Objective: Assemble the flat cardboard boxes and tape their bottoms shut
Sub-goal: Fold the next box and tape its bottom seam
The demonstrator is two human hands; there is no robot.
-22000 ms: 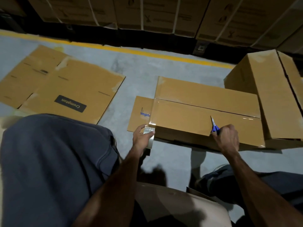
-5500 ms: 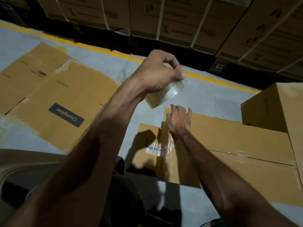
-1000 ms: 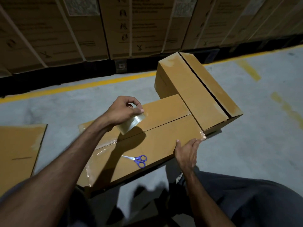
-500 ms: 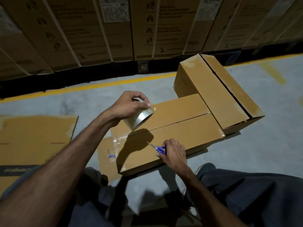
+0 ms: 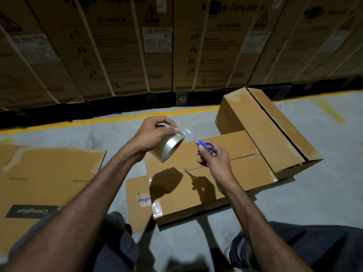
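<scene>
**Tape roll and scissors raised over the taped box**

While the assembled box point(image 5: 225, 173) lies on the concrete floor point(image 5: 314, 203) with its flaps closed and clear tape glinting along its left and right ends, both hands hang in the air above it. Its right end touches a second box point(image 5: 261, 130), whose centre seam shows as a dark gap; its near edge faces the person's knees, with a strip of bare floor between. A loose cardboard flap point(image 5: 137, 201) sticks out flat at its left end, printed in blue. Open floor stretches to the right and behind, up to a yellow line point(image 5: 98, 120).

The left hand point(image 5: 151, 136) grips a roll of clear tape point(image 5: 169, 147), thumb and fingers curled over its rim, above the box's far left corner. The right hand point(image 5: 214, 158) pinches blue-handled scissors point(image 5: 202, 143), blades pointing up toward a short tab of tape at the roll. Both cast shadows on the box top.

To the left, a flattened carton point(image 5: 49, 173) lies on the floor, well apart. Strapped cartons point(image 5: 157, 46) form a wall behind the yellow line.
</scene>
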